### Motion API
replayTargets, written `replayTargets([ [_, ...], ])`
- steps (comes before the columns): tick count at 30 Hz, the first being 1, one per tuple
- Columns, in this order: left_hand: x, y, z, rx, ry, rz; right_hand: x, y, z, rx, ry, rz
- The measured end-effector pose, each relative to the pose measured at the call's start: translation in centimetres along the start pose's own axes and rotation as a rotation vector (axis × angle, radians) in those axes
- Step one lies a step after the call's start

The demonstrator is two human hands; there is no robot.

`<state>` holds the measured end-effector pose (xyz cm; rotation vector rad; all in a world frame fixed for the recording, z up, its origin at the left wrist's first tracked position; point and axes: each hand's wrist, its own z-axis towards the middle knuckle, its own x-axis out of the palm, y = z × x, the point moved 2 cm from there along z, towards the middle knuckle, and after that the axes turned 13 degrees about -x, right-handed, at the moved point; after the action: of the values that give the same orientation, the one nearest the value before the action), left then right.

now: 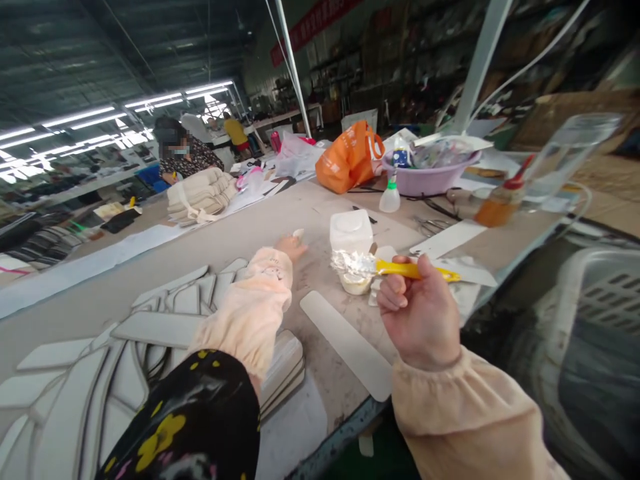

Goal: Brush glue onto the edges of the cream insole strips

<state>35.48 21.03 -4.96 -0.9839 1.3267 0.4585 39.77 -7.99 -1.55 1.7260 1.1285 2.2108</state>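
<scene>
My right hand (420,310) is closed around the yellow handle of a brush (400,268). Its head is thickly coated in a white paste and sits just above a small tub (356,285) with pale contents; I cannot tell if they touch. Behind the tub is a white square container (351,230). Stretched out over the table, my left hand (293,247) has its fingers partly apart, with a whitish bit at one fingertip. Between my arms lies a long pale strip with rounded ends (347,343). Beside my left sleeve are stacked similar strips (285,367).
Many overlapping pale pieces (160,327) spread across the left. Farther back are a tied bundle (200,193), an orange bag (345,160), a lilac basin (430,179) and a bottle of amber liquid (500,203). A grey plastic basket (565,313) stands right. A co-worker sits beyond the table.
</scene>
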Motion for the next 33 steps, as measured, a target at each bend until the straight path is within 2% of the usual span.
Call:
replayTargets([
  [2, -1.5, 0.4, -0.9, -0.080, -0.125, -0.157, 0.3, 0.0, -0.1, -0.031, 0.017, 0.002],
  [4, -4.0, 1.2, -3.2, -0.139, -0.261, -0.395, 0.6, 0.0, -0.6, -0.111, 0.054, -0.021],
  [6, -6.8, 2.3, -7.0, -0.130, -0.349, -0.832, 1.0, -0.1, -1.4, -0.212, 0.113, -0.099],
  [8, -9.0, 3.4, -11.7, -0.084, -0.352, -1.352, 1.4, -0.7, -2.4, -0.288, 0.204, -0.217],
  [9, -9.8, 3.8, -14.2, -0.072, -0.329, -1.526, 1.6, -1.3, -2.9, -0.310, 0.257, -0.278],
  [11, -10.5, 4.6, -19.0, -0.081, -0.305, -1.722, 1.9, -2.7, -4.0, -0.331, 0.376, -0.390],
  [13, -10.5, 5.2, -23.2, -0.149, -0.302, -1.844, 2.3, -4.5, -5.1, -0.341, 0.502, -0.495],
  [16, -9.7, 5.9, -27.8, -0.263, -0.353, -1.981, 2.7, -7.2, -6.8, -0.302, 0.654, -0.592],
  [20, -8.6, 6.9, -31.1, -0.354, -0.414, -2.068, 3.3, -9.1, -9.2, -0.181, 0.730, -0.639],
  [23, -7.8, 8.5, -32.8, -0.411, -0.428, -2.067, 3.7, -9.5, -10.4, -0.052, 0.764, -0.601],
  [26, -6.9, 11.3, -34.7, -0.464, -0.411, -1.998, 3.7, -9.4, -10.0, -0.129, 0.727, -0.631],
  [29, -5.6, 14.6, -36.9, -0.629, -0.455, -1.750, 3.2, -9.7, -9.0, -0.222, 0.703, -0.777],
  [31, -4.4, 16.4, -38.0, -0.724, -0.421, -1.499, 2.8, -10.3, -8.5, -0.251, 0.719, -0.898],
  [33, -3.1, 17.6, -38.4, -0.757, -0.359, -1.233, 2.3, -10.9, -8.2, -0.276, 0.747, -1.024],
])
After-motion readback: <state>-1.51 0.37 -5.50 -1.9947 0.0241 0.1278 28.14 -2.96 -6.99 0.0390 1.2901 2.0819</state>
